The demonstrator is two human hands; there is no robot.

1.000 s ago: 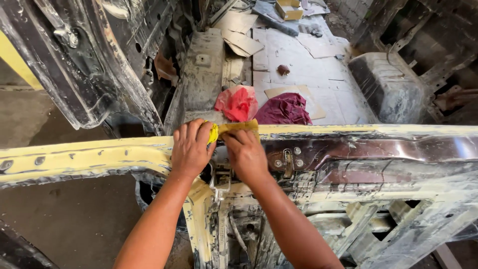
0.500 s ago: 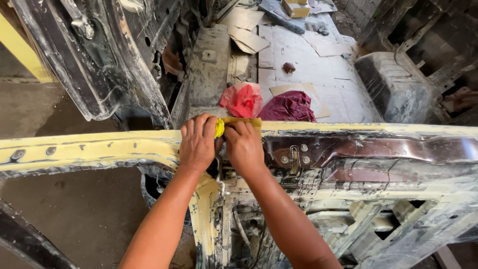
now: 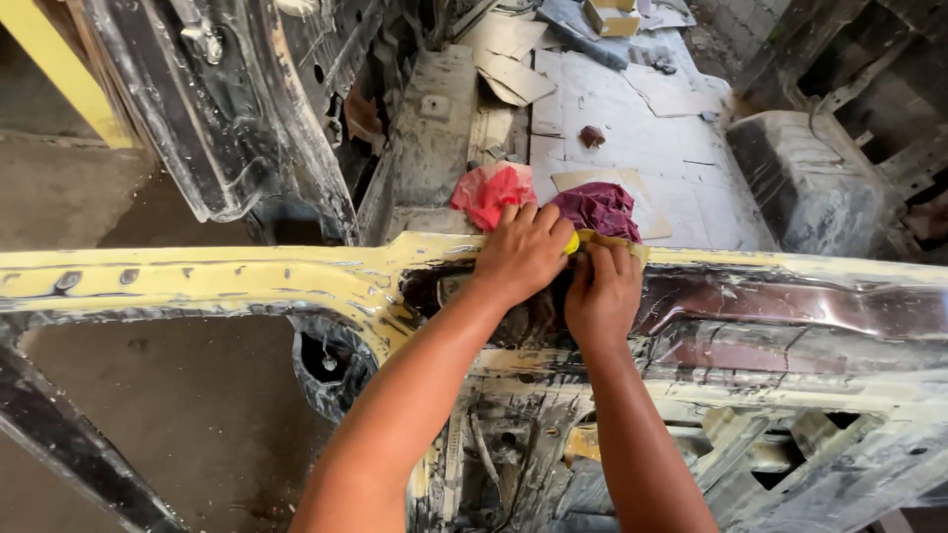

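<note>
Sandpaper (image 3: pixel 604 240), a yellow sheet, lies pressed against the top edge of a stripped car body rail (image 3: pixel 197 281) that runs across the scene from left to right, coated in yellowish filler on its left stretch and showing dark bare metal on its right. Both hands sit side by side on it, near the middle of the rail. Left hand (image 3: pixel 520 259) lies flat with fingers curled over the far edge of the rail, its fingertips touching the left end of the yellow sheet. Right hand (image 3: pixel 601 292) presses down on the sheet with fingers together and bent; only a strip of the sheet shows beyond the knuckles, so how much is gripped underneath I cannot tell.

Just beyond the rail, on the far side, a red rag (image 3: pixel 491 190) and a maroon rag (image 3: pixel 596 207) lie bunched next to each other on the dusty vehicle floor (image 3: pixel 632 128). Farther off, pieces of cardboard (image 3: pixel 509 61) are scattered on that floor. A wheel arch hump (image 3: pixel 805 178) rises at the right. At the far left a door panel (image 3: pixel 212 109) leans, and concrete ground (image 3: pixel 197 415) shows below the rail.
</note>
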